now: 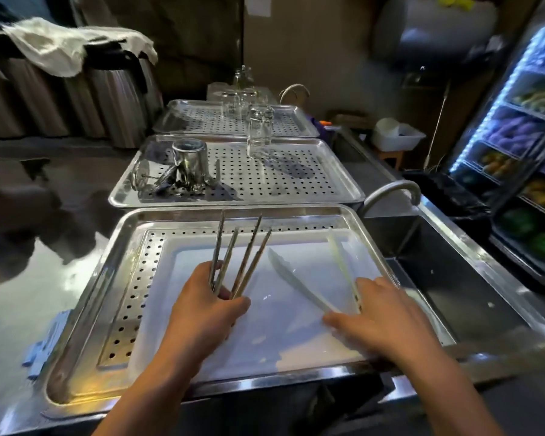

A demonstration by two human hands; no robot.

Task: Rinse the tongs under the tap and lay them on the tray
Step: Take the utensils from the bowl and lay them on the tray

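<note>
**Head view.** The near tray (183, 212) fills the lower centre of the frame and carries a white liner (280, 341). The left hand (208, 305), lower centre, has its fingers curled round the handle ends of two pairs of metal tongs (243, 259). Their four arms fan out toward the tray's far rim. The right hand (381, 316), lower right, pinches the hinge end of the white tongs (296, 281) between thumb and fingers. These tongs are sprung open in a V low over the liner; whether they touch it cannot be told. The tap (390, 188) and sink (453, 294) lie at right, just beside the tray.

Likely hazards: the fanned metal pairs, bundled in one grip, could slip apart and scatter on release. The white tongs sit close to the sink-side rim, so they could slide off the smooth liner into the basin.
</note>
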